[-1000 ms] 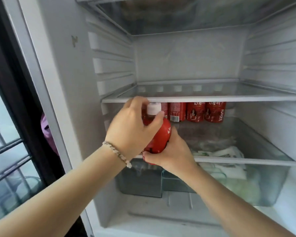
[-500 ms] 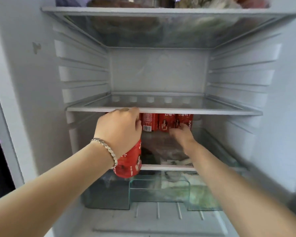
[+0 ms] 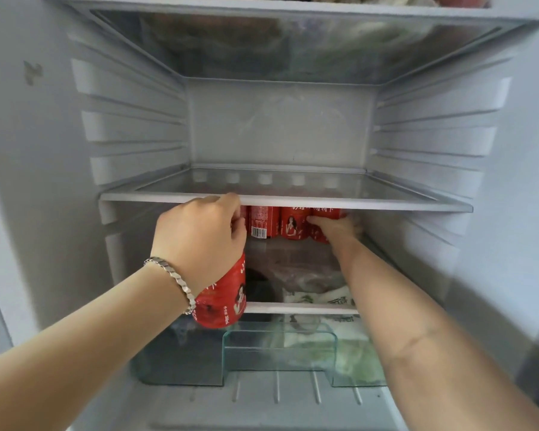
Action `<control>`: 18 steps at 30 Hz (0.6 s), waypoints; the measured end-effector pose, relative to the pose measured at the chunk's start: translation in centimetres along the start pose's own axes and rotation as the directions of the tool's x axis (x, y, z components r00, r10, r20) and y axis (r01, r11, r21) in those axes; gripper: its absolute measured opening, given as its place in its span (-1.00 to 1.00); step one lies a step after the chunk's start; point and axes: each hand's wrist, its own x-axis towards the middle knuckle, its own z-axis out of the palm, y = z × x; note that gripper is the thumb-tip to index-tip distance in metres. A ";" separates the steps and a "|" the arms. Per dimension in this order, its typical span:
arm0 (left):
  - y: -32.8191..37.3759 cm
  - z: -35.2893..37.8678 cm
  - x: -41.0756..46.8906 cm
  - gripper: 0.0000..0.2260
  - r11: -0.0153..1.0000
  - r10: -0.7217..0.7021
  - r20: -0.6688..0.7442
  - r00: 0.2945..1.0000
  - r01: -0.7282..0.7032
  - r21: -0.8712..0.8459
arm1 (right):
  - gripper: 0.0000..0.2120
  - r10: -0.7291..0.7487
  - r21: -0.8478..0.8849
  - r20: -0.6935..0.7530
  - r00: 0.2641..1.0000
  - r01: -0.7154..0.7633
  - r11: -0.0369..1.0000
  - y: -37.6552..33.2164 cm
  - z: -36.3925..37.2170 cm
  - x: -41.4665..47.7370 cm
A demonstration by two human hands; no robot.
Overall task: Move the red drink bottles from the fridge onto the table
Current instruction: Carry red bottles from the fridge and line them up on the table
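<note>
Left hand point(image 3: 199, 241) wrapped round red bottle point(image 3: 223, 301) at shelf's front edge; right hand point(image 3: 336, 227) gripping rightmost back-row bottle point(image 3: 324, 223).

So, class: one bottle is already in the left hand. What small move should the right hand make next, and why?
Probably close the right hand on the rightmost bottle and draw it out from under the shelf. Its fingers already lie on that bottle, while the left hand holds a bottle at the fridge's front.

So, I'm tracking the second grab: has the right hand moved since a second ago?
Yes. The right hand left the held red bottle and reached deeper, under the glass shelf, to the rightmost bottle in the back row.
</note>
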 end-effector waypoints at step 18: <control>-0.1 -1.1 0.2 -0.45 0.994 0.094 0.091 0.991 -0.099 0.052 | -0.18 -0.177 -0.151 -0.079 0.981 0.164 0.975 -0.2 -2.1 -12.8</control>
